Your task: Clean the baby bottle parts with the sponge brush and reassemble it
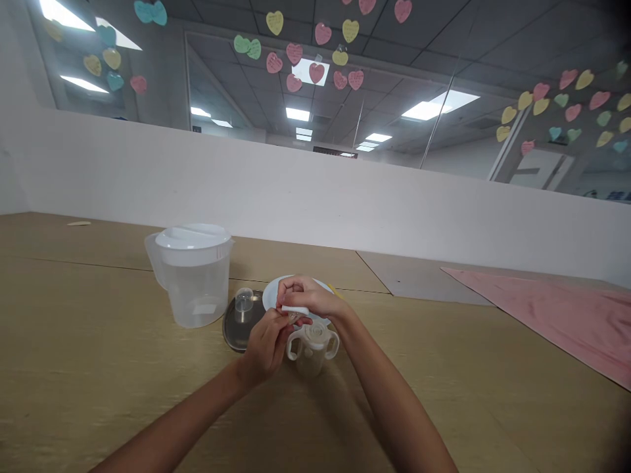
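Observation:
Between the fingers of both hands is a small white cap-like piece (296, 310) with a clear part beneath it; its exact kind does not show. My right hand (313, 299) curls over the piece from above and behind. From the near left, my left hand (266, 345) pinches it, some fingertips hidden. Just below the hands stands a translucent two-handled cup (311, 358), upright, with a round ringed top. A white plate (270, 292) lies behind my hands, partly covered by them. To the left, a small clear cup (244, 302) stands on a dark metal tray (234, 332).
A large translucent pitcher (197, 282) with a white lid stands left of the tray. Pink cloth (552, 315) lies at the right. A low white wall (296, 197) with glass above bounds the table (123, 368) at the back.

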### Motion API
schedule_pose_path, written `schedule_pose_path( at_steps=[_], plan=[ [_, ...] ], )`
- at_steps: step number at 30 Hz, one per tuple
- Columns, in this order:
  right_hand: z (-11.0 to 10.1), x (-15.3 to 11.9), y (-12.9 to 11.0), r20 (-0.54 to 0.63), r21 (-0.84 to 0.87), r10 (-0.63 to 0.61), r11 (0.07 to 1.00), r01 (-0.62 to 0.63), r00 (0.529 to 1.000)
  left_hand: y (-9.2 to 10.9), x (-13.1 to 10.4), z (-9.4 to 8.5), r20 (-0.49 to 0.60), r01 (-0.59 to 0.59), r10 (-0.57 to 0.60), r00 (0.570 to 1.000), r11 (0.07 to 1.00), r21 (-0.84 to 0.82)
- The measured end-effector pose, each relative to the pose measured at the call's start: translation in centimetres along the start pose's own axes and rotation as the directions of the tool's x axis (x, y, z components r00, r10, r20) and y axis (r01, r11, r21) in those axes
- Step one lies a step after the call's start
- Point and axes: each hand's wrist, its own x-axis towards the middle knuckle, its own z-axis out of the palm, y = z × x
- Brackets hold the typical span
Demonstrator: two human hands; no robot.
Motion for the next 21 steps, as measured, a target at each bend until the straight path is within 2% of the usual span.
schedule_pose_path(
  at_steps=[4, 10, 15, 18, 21],
  plan=[
    [-0.2, 0.01, 0.26, 0.015, 0.01, 0.027, 1.0, -0.027, 1.0, -0.18, -0.15, 0.08, 0.013, -0.034, 0.034, 0.999, 0.998, -0.05],
    [-0.35, -0.04, 0.12, -0.017, -0.086, 0.057, 0.995, -0.058, 0.998, -0.08, -0.27, 0.1, 0.014, 0.029, -0.028, 1.0, 0.995, -0.094],
    [-0.07, -0.11, -0.39, -0.107, -0.163, 0.02, 0.986, -0.038, 0.994, 0.03, -0.02, 0.0, -0.113, 0.067, -0.072, 0.991, 0.997, -0.047],
    [0.14, 0.11, -0.5, -0.189, -0.189, -0.027, 0.982, -0.009, 0.982, 0.08, 0.15, 0.14, -0.161, 0.185, -0.2, 0.967, 0.977, -0.105],
    [0.22, 0.26, -0.46, -0.237, -0.247, -0.041, 0.969, -0.019, 0.971, 0.03, 0.21, 0.48, -0.159, 0.321, -0.368, 0.916, 0.911, -0.26]
  ],
)
